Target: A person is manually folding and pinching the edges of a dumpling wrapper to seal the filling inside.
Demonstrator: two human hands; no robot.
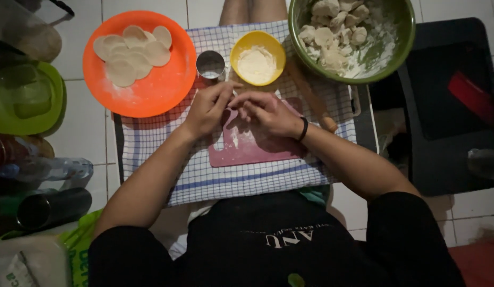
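Both hands, left hand point(207, 109) and right hand point(268, 112), pinch something small, hidden, over the pink plastic cutting board point(247, 149); probably soft, sticky dough, best held lightly at its edges.

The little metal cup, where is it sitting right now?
The metal cup stands on the checked cloth, between the orange plate and the yellow bowl, just beyond the left hand.

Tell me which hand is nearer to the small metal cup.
Left. The left hand is just below the small metal cup, its fingertips close beneath it. The right hand sits farther off, below and to the cup's right, over the pink board.
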